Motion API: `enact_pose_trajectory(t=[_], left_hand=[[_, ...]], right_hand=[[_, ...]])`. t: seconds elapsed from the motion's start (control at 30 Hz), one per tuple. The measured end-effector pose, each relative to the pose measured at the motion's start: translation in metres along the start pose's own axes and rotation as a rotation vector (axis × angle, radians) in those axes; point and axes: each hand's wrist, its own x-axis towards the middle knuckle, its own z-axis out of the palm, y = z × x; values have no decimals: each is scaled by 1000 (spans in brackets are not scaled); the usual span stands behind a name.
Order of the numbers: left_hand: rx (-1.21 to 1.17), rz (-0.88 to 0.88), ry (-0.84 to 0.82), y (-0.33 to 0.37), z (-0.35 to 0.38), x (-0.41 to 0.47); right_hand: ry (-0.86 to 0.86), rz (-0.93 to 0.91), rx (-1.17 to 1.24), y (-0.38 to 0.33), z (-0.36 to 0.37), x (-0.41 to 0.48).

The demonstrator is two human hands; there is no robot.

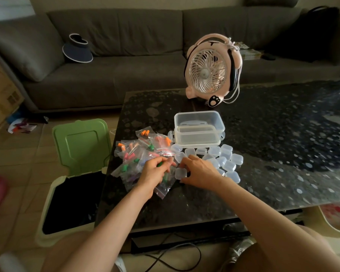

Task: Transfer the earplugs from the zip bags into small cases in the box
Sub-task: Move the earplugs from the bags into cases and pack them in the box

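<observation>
At the far left an open bin (73,203) stands with its green lid (81,146) tipped up, right against the left edge of the table (263,154). That is the main hazard, because the heap of zip bags (137,152) lies near this edge and any foam plug that slips or rolls leftward would probably drop straight in. The bags are slick and overlap each other. The left hand (155,173) rests on top of them, fingers curled and pinching what looks like a green earplug (159,164). I cannot tell whether it is bare or inside its bag. A tug here could drag neighbouring bags toward the edge. Just to the right, the right hand (199,171) curls finger and thumb around one small case (180,173) lying on the table. If the lid is sprung open with that hand alone, the case may skid or flip before the plug reaches it. The other small cases (224,156) sit crowded close behind the wrist and are easy to scatter with a sweep of the arm. Beyond them the clear box (199,126) appears to have no cases in it. The pink fan (210,69) faces this way, and if it is running, which I cannot tell, loose plugs could be blown about.
</observation>
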Motion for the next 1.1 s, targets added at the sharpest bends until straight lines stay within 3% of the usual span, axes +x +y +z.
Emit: enact_pose_trajectory(t=[0.1,0.2,0.27,0.43,0.6,0.73,1.1], left_hand=[[98,44,94,-1,0,2],[81,66,81,4,-2,0],[53,140,17,7,-3,-1],[251,348,34,1,1,0],[373,548,143,-8,2,3],[406,603,113,-9,-1,3],[407,468,89,-1,-2,-2]], right_hand=[[84,49,76,-4,-12,-4],[123,138,601,-7,-29,-7],[57,196,976,-10,-35,-13],[-152,298,1312,-11,-31,-17],[-274,336,1436,-15,-28,-15],[-328,323,1546,-16,-27,-14],[-327,281,1545,-21,-26,-15]])
